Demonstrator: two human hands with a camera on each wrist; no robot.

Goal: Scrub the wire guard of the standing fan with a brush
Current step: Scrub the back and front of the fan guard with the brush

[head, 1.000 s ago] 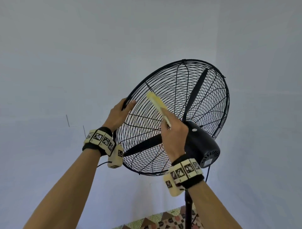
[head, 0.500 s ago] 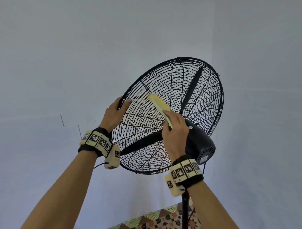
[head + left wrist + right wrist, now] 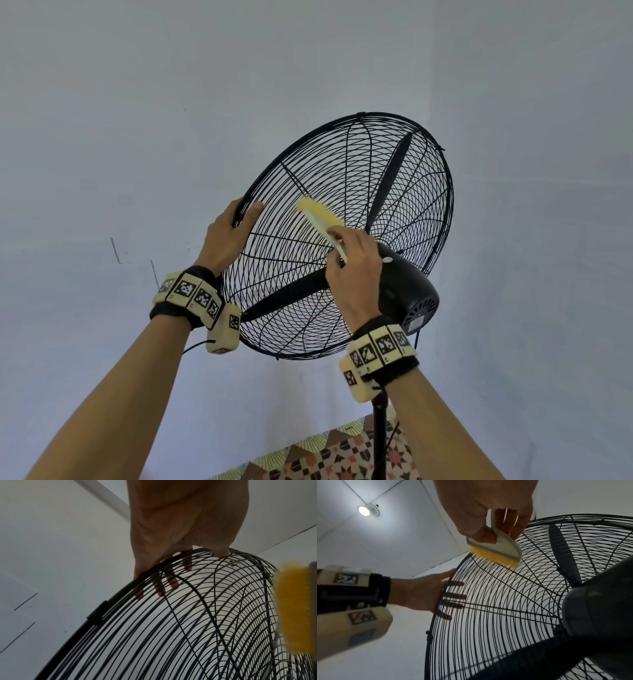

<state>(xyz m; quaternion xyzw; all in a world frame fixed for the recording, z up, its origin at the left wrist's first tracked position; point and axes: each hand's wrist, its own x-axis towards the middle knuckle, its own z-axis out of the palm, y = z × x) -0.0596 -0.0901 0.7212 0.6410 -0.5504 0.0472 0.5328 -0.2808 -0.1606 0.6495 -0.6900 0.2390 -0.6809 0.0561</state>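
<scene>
The black wire guard (image 3: 298,281) of the standing fan tilts upward, seen from behind, with the motor housing (image 3: 407,291) at its centre. My left hand (image 3: 233,233) grips the guard's left rim (image 3: 120,589), fingers (image 3: 453,596) curled over to the far side. My right hand (image 3: 352,270) holds a cream-backed brush (image 3: 320,219) by its handle. Its yellow bristles (image 3: 491,556) press on the rear wires in the upper left part of the guard (image 3: 488,601). The brush (image 3: 295,608) shows blurred at the right edge of the left wrist view.
The fan's black pole (image 3: 378,442) runs down beside my right forearm, with a cord hanging from the motor. A patterned tiled floor (image 3: 329,455) lies below. Plain pale walls stand behind the fan. A round ceiling lamp (image 3: 364,510) glows overhead.
The brush has slid up and to the left along the rear wires, away from the motor. My left hand has kept its grip on the rim. The head view has shifted slightly.
</scene>
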